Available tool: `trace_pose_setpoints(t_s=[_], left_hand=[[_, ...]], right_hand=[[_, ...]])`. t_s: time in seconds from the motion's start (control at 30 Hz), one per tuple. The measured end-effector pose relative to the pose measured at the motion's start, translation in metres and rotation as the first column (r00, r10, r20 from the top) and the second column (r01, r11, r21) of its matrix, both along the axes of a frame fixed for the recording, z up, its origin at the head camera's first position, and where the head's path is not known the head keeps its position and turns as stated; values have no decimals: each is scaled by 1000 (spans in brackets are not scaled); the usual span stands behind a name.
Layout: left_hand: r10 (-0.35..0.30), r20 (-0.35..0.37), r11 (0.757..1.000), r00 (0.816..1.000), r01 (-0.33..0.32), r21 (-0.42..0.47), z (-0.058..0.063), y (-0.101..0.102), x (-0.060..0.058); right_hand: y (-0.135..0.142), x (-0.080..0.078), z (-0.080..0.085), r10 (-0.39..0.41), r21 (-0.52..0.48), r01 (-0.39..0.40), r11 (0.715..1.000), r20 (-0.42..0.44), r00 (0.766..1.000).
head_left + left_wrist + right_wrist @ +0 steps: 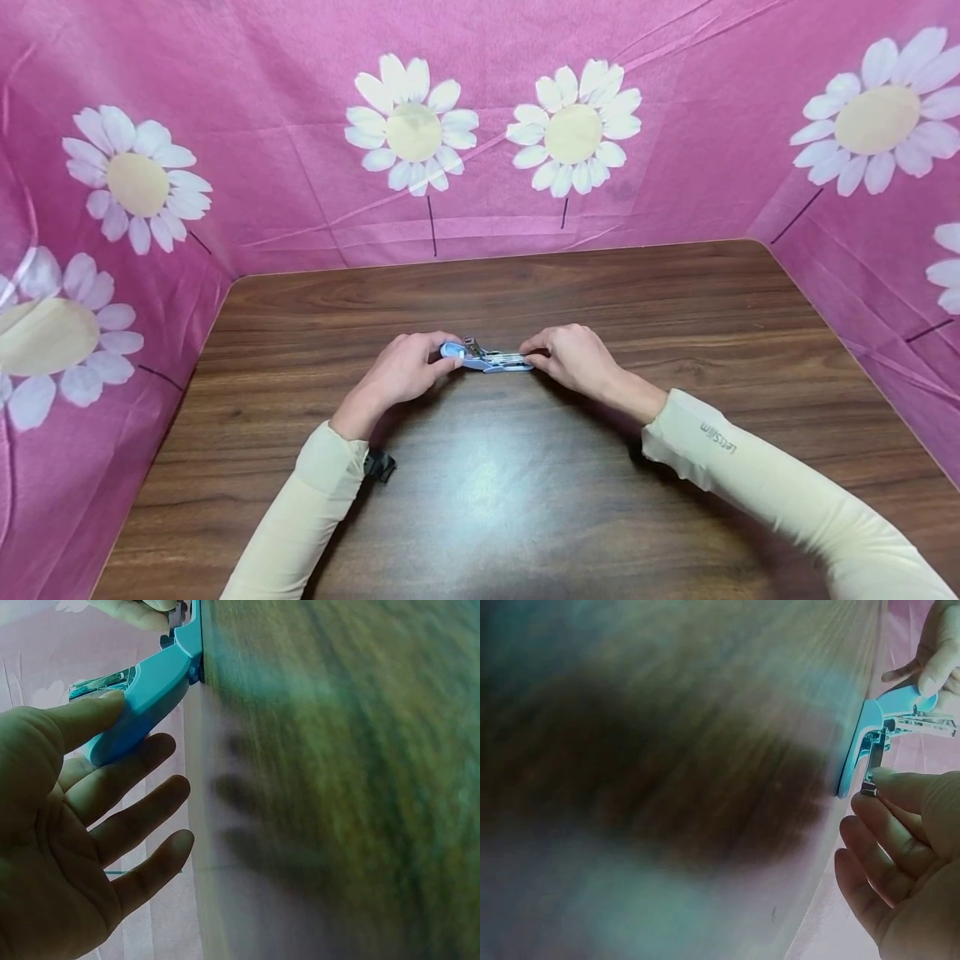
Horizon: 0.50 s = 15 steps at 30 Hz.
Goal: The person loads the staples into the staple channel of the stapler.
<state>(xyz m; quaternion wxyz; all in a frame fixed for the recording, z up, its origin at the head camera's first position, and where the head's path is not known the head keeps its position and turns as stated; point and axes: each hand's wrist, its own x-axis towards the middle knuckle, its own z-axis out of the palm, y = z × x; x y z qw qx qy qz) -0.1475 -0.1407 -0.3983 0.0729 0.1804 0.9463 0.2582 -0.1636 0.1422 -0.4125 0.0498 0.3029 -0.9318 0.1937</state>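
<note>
A light blue stapler (474, 362) lies spread wide at mid-table, its metal inner parts exposed. My left hand (397, 368) pinches the blue cap at its left end between thumb and index finger. In the left wrist view, the other fingers of that hand (97, 817) are spread apart from the stapler (154, 691). At the opposite end, my right hand (579, 360) pinches the tip of the metal staple magazine (875, 757), which stands a little off the blue base (849, 766). Whether staples lie inside cannot be made out.
The brown wood-grain table (480, 517) extends all around the hands. Pink cloth (285, 150) printed with white daisies hangs behind it and along both sides. A black buckle (380, 467) sits at the left wrist.
</note>
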Motion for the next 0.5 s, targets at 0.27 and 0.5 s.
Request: trace_pose_setpoints(t_s=[0.27,0.5], left_hand=[[6,15,1000,1000,-6,-2,2,0,1],[8,21,1000,1000,-8,-3,2,1,0]], right_hand=[[3,0,1,0,-16,0,1000,-5,1000],[5,0,1,-12,-19,12,1000,6,1000]])
